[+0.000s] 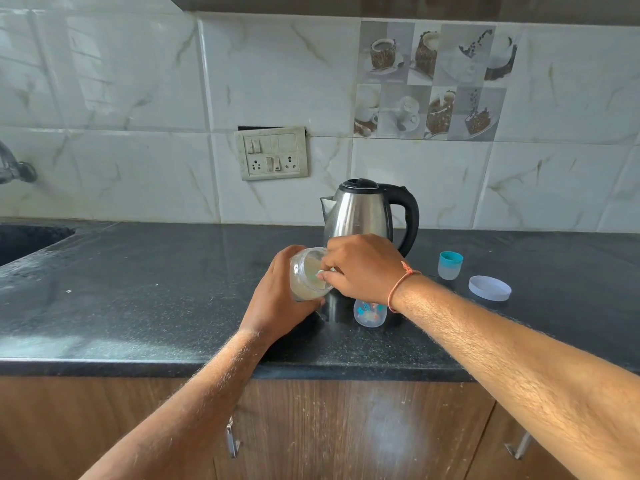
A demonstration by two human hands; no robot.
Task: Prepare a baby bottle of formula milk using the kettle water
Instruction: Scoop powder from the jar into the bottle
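Note:
My left hand [280, 299] grips a clear jar of pale formula powder [309, 277], tilted with its mouth toward the right. My right hand [363, 268] pinches a small light-green scoop [323, 273] at the jar's mouth. Just below my right wrist stands the open baby bottle [370, 314], clear with coloured prints, partly hidden by the wrist. Behind both hands stands the steel kettle [363, 211] with its black lid and handle.
The bottle's teal-topped cap [450, 265] and the jar's pale round lid [489, 288] lie on the black counter [156, 299] to the right. A dark sink [24, 240] is at the far left. A switchboard [272, 153] is on the tiled wall.

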